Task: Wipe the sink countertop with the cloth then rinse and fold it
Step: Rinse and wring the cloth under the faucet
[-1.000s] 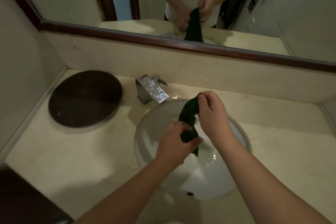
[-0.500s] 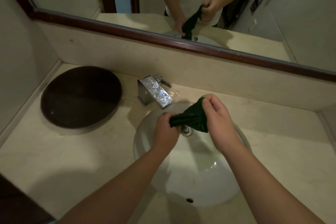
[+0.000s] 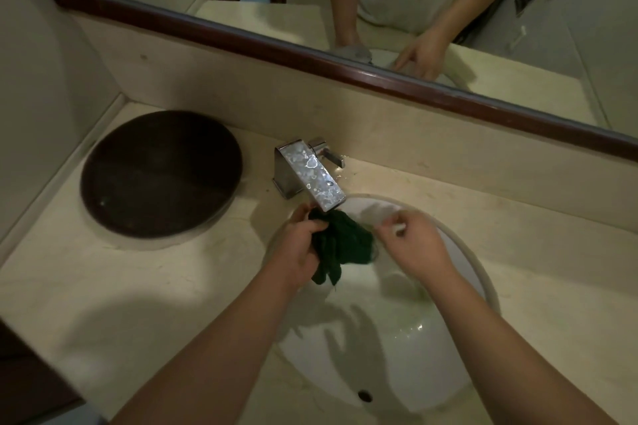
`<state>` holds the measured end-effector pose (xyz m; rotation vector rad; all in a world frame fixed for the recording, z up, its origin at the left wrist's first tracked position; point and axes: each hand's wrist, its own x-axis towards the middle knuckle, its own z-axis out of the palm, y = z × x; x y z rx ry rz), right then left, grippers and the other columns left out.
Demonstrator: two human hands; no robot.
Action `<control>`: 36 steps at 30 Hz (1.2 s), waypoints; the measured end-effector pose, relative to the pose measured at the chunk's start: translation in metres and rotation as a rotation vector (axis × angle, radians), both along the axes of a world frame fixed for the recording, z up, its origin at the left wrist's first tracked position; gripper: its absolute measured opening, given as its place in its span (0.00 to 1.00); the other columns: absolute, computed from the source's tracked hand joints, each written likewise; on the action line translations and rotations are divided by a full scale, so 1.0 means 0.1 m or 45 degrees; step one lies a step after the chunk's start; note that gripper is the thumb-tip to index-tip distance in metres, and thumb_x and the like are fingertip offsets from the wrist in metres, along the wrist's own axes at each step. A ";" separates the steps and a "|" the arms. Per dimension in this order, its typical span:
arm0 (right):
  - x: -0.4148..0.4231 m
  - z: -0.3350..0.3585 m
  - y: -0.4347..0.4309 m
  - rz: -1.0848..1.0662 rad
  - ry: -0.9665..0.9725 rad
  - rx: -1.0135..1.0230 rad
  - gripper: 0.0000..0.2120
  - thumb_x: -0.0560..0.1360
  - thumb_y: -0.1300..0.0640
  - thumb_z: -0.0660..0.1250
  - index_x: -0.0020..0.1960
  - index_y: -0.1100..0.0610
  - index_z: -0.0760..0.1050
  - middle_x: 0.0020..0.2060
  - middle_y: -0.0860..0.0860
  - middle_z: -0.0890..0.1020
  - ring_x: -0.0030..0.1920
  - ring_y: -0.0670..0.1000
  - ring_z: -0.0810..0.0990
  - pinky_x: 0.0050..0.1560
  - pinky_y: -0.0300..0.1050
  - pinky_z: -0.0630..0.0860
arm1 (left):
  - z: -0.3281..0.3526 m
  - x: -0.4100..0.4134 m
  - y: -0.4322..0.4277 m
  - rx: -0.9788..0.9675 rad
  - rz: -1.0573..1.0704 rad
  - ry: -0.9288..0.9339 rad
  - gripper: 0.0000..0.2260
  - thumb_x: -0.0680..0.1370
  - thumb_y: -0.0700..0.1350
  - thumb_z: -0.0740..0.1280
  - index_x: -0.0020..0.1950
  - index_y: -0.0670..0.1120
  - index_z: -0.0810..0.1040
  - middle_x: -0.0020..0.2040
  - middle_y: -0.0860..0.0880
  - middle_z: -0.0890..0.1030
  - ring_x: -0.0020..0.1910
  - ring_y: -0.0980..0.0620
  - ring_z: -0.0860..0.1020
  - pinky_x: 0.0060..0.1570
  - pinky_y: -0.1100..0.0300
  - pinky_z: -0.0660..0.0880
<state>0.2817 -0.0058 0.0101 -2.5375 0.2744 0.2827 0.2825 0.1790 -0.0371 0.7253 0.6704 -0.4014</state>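
Left hand point(image 3: 300, 247) grips the dark green cloth point(image 3: 341, 245), bunched up, right under the faucet spout point(image 3: 312, 174) and over the back of the white sink basin point(image 3: 397, 355). Right hand point(image 3: 414, 245) is just beside the cloth - fingers loosely curled, holding nothing. Beige tabletop point(image 3: 155, 286) around the basin - dark round disc point(image 3: 160, 172) to the left of the faucet.

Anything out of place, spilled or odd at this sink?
A small puddle lies on the countertop by the faucet handle, and the faucet top is blotched with water spots. Nothing else stands out.
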 end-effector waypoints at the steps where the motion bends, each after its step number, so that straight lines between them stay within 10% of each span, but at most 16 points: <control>1: 0.12 0.05 0.04 -0.021 -0.097 0.006 0.11 0.73 0.45 0.67 0.48 0.51 0.78 0.46 0.49 0.82 0.44 0.50 0.80 0.41 0.42 0.71 | 0.00 0.03 -0.01 0.025 -0.030 -0.027 0.18 0.74 0.28 0.61 0.52 0.47 0.82 0.55 0.39 0.83 0.56 0.38 0.80 0.58 0.39 0.76; 6: 0.71 0.29 0.54 0.093 -0.212 0.268 0.16 0.75 0.47 0.66 0.60 0.51 0.76 0.41 0.48 0.82 0.40 0.50 0.82 0.43 0.43 0.76 | 0.07 0.16 -0.05 0.053 -0.049 -0.037 0.20 0.75 0.27 0.59 0.60 0.44 0.78 0.51 0.40 0.83 0.52 0.40 0.81 0.48 0.45 0.79; 18: 1.17 0.06 0.61 0.407 -0.355 -0.084 0.13 0.78 0.59 0.60 0.57 0.56 0.81 0.43 0.58 0.85 0.42 0.60 0.83 0.47 0.52 0.79 | -0.03 0.21 0.02 -0.030 0.010 -0.035 0.16 0.73 0.33 0.57 0.54 0.44 0.79 0.47 0.42 0.82 0.50 0.41 0.80 0.51 0.49 0.78; 23: 0.88 -0.16 0.56 -0.114 -0.259 0.484 0.10 0.79 0.54 0.61 0.55 0.55 0.78 0.37 0.50 0.83 0.34 0.50 0.82 0.39 0.45 0.77 | -0.04 0.13 0.11 -0.098 0.136 0.016 0.20 0.72 0.33 0.53 0.56 0.43 0.78 0.51 0.41 0.83 0.52 0.40 0.81 0.52 0.47 0.78; 29: 0.17 -0.69 0.57 -0.213 0.528 0.833 0.10 0.76 0.52 0.66 0.52 0.57 0.79 0.44 0.53 0.82 0.44 0.50 0.79 0.48 0.44 0.74 | -0.13 0.13 0.17 -0.060 0.264 0.088 0.24 0.63 0.36 0.59 0.57 0.43 0.78 0.56 0.40 0.80 0.59 0.37 0.76 0.55 0.45 0.76; 36: 0.16 -0.67 0.42 -0.699 0.384 1.631 0.08 0.78 0.61 0.63 0.55 0.59 0.78 0.50 0.60 0.83 0.48 0.55 0.82 0.45 0.47 0.79 | -0.12 0.08 0.22 -0.057 0.243 0.070 0.27 0.61 0.34 0.57 0.59 0.43 0.77 0.58 0.39 0.79 0.58 0.39 0.78 0.45 0.49 0.80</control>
